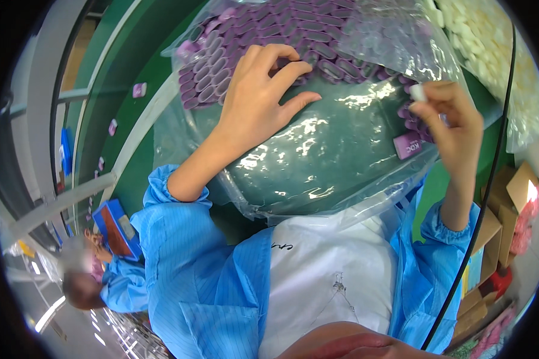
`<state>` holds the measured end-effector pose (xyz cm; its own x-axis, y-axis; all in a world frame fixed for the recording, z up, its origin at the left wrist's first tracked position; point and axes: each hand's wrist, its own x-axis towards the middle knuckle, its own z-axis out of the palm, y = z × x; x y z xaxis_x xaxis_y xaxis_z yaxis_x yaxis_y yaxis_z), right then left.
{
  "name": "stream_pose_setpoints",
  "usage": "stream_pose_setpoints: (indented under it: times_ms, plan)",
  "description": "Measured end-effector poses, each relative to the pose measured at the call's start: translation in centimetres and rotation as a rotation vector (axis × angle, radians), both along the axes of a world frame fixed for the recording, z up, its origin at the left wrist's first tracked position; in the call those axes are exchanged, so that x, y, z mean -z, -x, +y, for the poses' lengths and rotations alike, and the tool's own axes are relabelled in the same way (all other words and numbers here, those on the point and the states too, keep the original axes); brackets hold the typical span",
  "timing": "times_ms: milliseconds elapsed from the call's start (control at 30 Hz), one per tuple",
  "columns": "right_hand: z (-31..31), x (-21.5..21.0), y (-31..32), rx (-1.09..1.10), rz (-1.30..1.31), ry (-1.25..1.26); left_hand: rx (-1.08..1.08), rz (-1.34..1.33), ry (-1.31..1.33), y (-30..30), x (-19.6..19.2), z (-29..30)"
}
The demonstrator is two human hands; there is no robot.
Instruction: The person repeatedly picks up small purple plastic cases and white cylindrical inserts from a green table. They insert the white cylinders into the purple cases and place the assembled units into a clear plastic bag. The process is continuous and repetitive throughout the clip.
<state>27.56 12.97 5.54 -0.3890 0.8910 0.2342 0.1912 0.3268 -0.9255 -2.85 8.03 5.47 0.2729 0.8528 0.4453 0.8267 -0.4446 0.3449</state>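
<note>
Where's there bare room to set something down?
The widest free patch is the clear plastic over green, bordered by purple pieces above, a purple block at right and the white shirt below. The left grip reaches over its upper left. Crowded: the purple rows, and pale pieces heaped at upper right.

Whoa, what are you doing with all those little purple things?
Someone in a blue jacket is working with their bare hands. The right hand pinches a small white piece. The left hand is bent over the edge of the purple pieces, many of them in neat rows; I can't tell if it touches any. Shiny clear plastic spreads in front of the person, and lots of pale pieces lie at the upper right.
</note>
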Motion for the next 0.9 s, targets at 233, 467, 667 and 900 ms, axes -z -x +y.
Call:
stream_pose_setpoints:
  times_ms: [233, 467, 667, 900]
  plan:
    - [-3.6, 1.2, 0.8, 0.014, -0.038, 0.049, 0.033, 0.082, -0.103, -2.7, -0.1, 1.5]
    - [-3.9, 0.8, 2.2, -0.008, -0.078, -0.088, 0.311, 0.021, -0.036, -3.3, -0.9, 0.9]
    - [-4.5, 1.1, 3.9, -0.086, -0.137, -0.367, 0.257, -0.334, 0.292, -5.2, 2.1, -1.5]
    - [-5.0, 1.7, 5.3, -0.072, -0.206, -0.446, 0.232, -0.46, 0.178, -5.4, 4.2, -1.7]
